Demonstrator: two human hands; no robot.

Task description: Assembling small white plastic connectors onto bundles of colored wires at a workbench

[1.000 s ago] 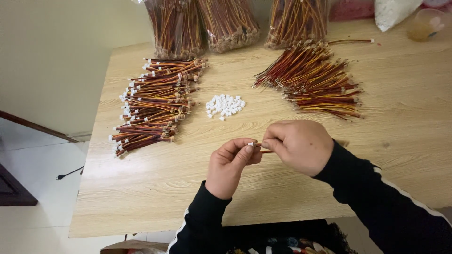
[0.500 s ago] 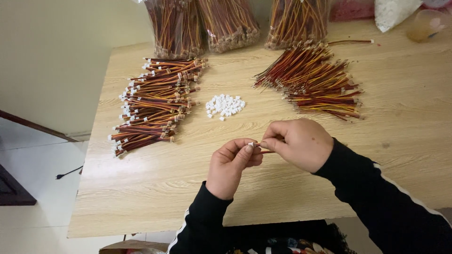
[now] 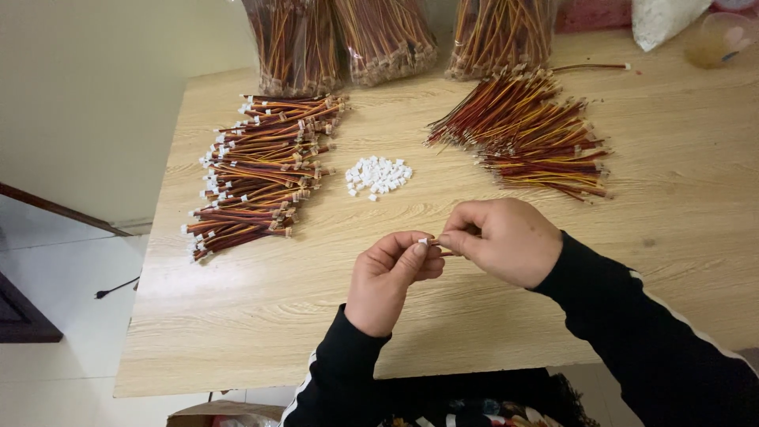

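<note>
On my light wooden bench (image 3: 261, 316), left to right: one pile of capped wire leads (image 3: 257, 170), one small heap of white connector housings (image 3: 378, 175), one pile of uncapped leads (image 3: 530, 130). Three bagged bundles (image 3: 379, 35) are cut off at the far edge. My left hand (image 3: 387, 277) pinches a white housing (image 3: 424, 242); my right hand (image 3: 506, 239) pinches a wire, mostly hidden. Pale floor lies at left.

Home workbench — bundled wire harnesses (image 3: 261, 170)
</note>
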